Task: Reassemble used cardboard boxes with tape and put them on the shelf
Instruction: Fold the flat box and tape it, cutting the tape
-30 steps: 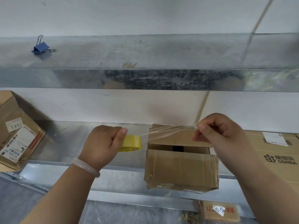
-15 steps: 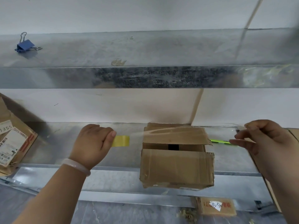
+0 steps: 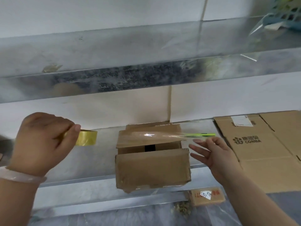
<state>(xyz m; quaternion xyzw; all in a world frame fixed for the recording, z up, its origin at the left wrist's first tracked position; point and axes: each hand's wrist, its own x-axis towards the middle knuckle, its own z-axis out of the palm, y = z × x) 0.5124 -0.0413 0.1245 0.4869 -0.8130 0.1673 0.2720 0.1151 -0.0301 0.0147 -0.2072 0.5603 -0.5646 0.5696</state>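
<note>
– gripping the tape roll [image 3: 86, 137], the left hand [image 3: 42, 142] curls its fingers round it, left of the cardboard box [image 3: 151, 165] on the shelf [image 3: 78, 163].
– right hand [image 3: 211, 154]?
– fingers spread, holding nothing, just beside the box's right edge; a clear tape strip [image 3: 162, 136] spans its top flap.

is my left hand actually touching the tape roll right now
Touching. The head view shows the left hand gripping the tape roll, with the thumb lying along its top edge and no gap between them.
</note>
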